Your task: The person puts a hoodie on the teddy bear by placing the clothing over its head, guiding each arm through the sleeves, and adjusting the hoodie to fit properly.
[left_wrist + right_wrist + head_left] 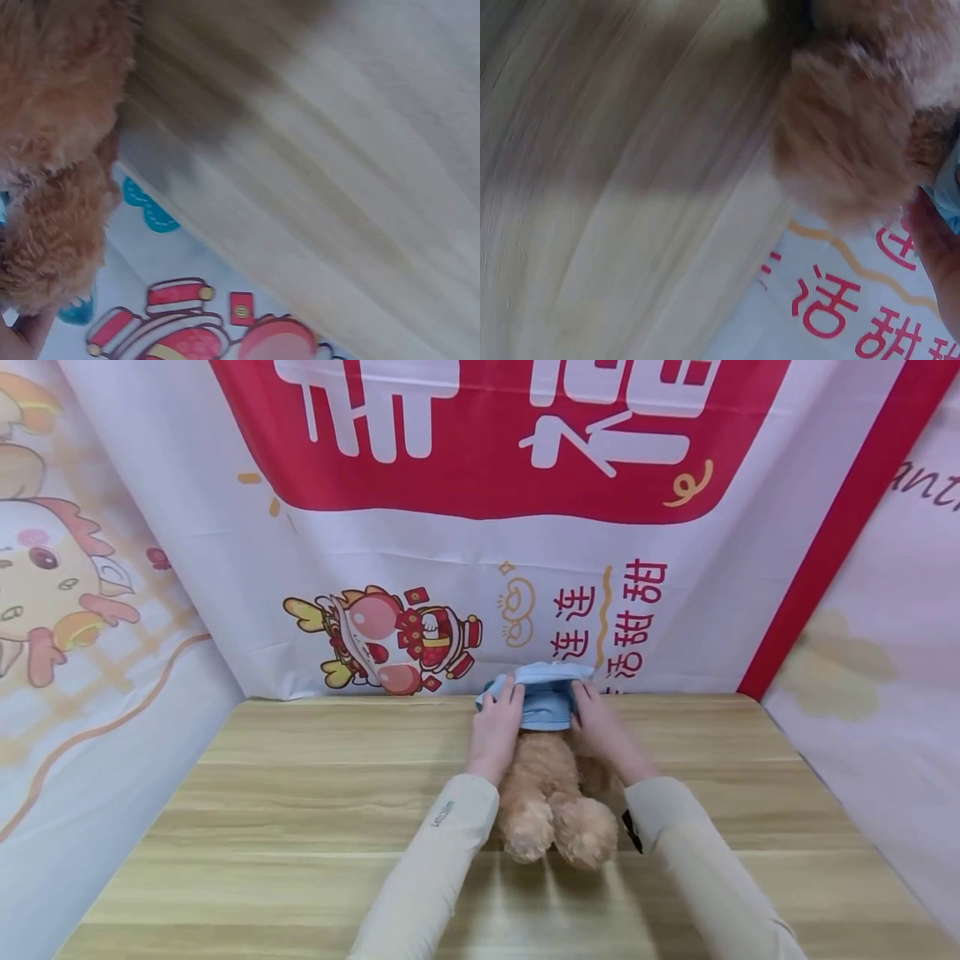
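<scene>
A light brown plush toy (542,768) lies on the wooden table with its two legs toward me. Light blue cloth, apparently a small garment (546,708), covers its upper end, so the head is hidden. My left hand (497,727) pinches the cloth's left side, and my right hand (602,732) grips its right side. In the left wrist view, teal scalloped trim (154,212) shows beyond the brown fur (56,90). A furry limb (847,142) fills part of the right wrist view, beside my fingers (934,251) and some blue cloth (950,187).
The wooden table (337,827) meets a white printed cloth backdrop (247,568) just behind the toy. Printed side sheets (870,635) stand at left and right. A small black item (632,832) shows by my right cuff.
</scene>
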Motion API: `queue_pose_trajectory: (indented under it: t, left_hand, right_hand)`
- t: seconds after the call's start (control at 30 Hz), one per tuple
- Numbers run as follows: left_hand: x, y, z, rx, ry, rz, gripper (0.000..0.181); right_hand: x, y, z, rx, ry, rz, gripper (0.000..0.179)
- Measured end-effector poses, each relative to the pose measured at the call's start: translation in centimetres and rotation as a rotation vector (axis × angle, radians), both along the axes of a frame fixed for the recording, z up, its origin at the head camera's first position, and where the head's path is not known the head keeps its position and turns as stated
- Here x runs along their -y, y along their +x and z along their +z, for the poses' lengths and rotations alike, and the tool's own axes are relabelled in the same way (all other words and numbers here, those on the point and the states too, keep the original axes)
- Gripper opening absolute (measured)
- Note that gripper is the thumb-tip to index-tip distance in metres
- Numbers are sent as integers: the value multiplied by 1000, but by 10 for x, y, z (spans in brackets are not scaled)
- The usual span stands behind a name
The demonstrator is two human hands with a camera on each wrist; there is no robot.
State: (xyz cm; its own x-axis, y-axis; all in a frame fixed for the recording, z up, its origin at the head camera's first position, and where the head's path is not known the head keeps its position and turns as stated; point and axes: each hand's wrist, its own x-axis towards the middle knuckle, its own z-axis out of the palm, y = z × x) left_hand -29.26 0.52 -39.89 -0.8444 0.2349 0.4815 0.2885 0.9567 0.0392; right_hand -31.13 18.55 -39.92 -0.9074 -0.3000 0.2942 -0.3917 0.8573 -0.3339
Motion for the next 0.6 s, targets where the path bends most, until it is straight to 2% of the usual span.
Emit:
queue_pose_trajectory:
  t: [0.23,0.43,0.6]
  left_hand:
    - [15,0,-11,-21,21,-25,40]
    - [24,1,-12,-45,52,-38,38]
    - [29,0,-12,-28,49,-60,41]
  right_hand:
    - [10,-6,-12,97,-147,77,53]
    - [19,-5,-12,185,-194,89,53]
    - [22,-4,-11,189,-221,85,54]
